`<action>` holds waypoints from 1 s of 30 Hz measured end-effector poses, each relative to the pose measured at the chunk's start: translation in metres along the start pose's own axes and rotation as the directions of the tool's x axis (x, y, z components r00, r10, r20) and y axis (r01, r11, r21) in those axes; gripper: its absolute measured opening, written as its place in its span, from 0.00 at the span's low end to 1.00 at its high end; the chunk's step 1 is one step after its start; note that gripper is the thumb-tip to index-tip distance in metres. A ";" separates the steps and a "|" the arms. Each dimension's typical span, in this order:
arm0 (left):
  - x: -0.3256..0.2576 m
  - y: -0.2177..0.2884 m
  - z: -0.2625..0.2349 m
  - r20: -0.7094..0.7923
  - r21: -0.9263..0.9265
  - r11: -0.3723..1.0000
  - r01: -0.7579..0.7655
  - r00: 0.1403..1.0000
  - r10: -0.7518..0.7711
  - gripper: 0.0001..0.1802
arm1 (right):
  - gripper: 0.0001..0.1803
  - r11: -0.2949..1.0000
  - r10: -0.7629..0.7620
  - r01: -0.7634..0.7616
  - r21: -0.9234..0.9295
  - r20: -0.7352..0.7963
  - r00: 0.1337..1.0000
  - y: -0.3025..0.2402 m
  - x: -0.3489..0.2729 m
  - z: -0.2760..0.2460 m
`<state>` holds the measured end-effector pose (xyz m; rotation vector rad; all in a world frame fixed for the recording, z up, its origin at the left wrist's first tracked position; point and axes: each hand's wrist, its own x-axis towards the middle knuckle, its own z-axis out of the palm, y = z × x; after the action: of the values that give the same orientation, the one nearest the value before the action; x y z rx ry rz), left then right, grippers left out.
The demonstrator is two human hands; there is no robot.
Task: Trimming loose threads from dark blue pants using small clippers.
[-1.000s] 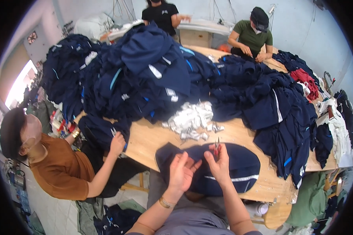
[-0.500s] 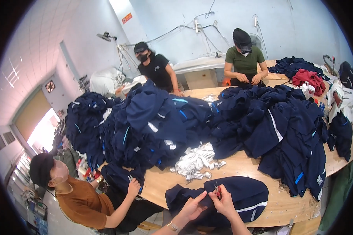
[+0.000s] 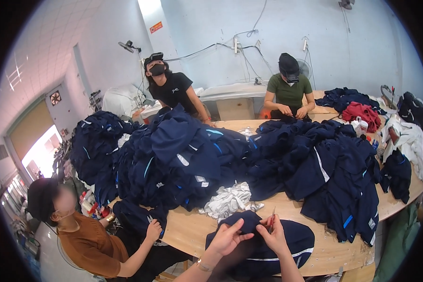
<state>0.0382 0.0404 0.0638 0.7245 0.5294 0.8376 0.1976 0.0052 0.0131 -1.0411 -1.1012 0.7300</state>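
Note:
A navy garment (image 3: 286,240) with a white stripe lies at the near edge of the wooden table, part of it raised in front of me. My left hand (image 3: 229,238) holds a fold of this cloth between thumb and fingers. Close by on the right, my right hand (image 3: 273,238) grips small red-handled thread snips (image 3: 271,221), their tips pointing up. Its thumb and fingertips are next to the raised cloth; whether they also pinch the fabric is hard to make out.
Large heaps of navy garments (image 3: 183,150) cover the wooden table (image 3: 185,225). White fabric scraps (image 3: 230,199) lie just beyond my hands. A co-worker in brown (image 3: 91,246) sits at my left with snips; two more people stand across the table.
Both hands have risen slightly, lifting part of the garment higher. The snips now stand more upright in my right hand. The far-left co-worker in black has raised their head.

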 end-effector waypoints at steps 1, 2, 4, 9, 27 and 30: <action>-0.002 0.006 -0.004 -0.009 -0.026 0.999 -0.042 0.999 0.042 0.13 | 0.13 1.000 0.009 -0.009 -0.012 0.036 0.999 0.002 0.000 0.005; -0.007 0.012 -0.007 -0.036 -0.058 0.994 -0.091 0.995 0.089 0.12 | 0.18 0.994 0.104 -0.101 -0.027 0.101 0.989 -0.002 -0.001 0.010; -0.021 0.022 -0.013 -0.022 -0.072 0.972 -0.225 0.974 0.224 0.11 | 0.19 0.990 0.139 -0.133 -0.051 0.143 0.980 -0.004 0.001 0.021; -0.045 0.038 -0.019 -0.056 0.029 0.851 -0.525 0.849 0.526 0.12 | 0.18 0.827 0.131 -0.262 0.497 0.282 0.950 -0.038 0.017 0.045; -0.028 -0.014 -0.070 -0.238 -0.234 0.951 -0.201 0.960 0.144 0.13 | 0.11 0.993 0.045 -0.035 -0.116 0.083 0.995 0.005 -0.002 0.084; -0.030 -0.025 -0.067 -0.249 -0.111 0.960 -0.257 0.942 0.224 0.14 | 0.11 0.993 0.056 -0.041 -0.115 0.135 0.989 -0.005 -0.002 0.088</action>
<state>-0.0119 0.0291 0.0059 0.5680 0.5915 1.1886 0.1133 0.0283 0.0253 -1.1290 -1.2514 0.7958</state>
